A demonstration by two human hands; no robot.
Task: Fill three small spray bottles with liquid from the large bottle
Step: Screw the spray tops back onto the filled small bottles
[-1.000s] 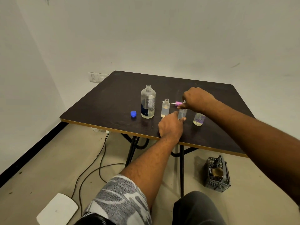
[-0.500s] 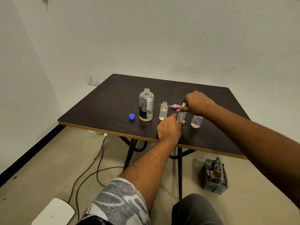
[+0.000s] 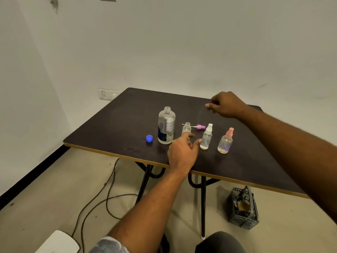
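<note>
On the dark table (image 3: 113, 123) stands the large clear bottle (image 3: 166, 126), uncapped, with its blue cap (image 3: 149, 138) lying to its left. Right of it is a small open bottle (image 3: 186, 129), partly behind my left hand; its purple spray head (image 3: 200, 127) lies on the table behind it. Further right stand a small bottle with a white spray top (image 3: 206, 137) and one with a pink spray top (image 3: 225, 141). My left hand (image 3: 182, 154) hovers open, fingers apart, just left of the white-topped bottle. My right hand (image 3: 226, 105) is raised over the far side of the table, fingers loosely curled and holding nothing.
A grey plastic basket (image 3: 243, 209) stands on the floor under the table's right side. Cables (image 3: 102, 196) run across the floor on the left, near a white object (image 3: 58, 242). A wall socket (image 3: 107, 94) sits behind the table's left corner.
Both hands have let go of the middle small bottle, which now stands with its white spray top on. My right hand has drawn back toward the far edge; my left hand opened.
</note>
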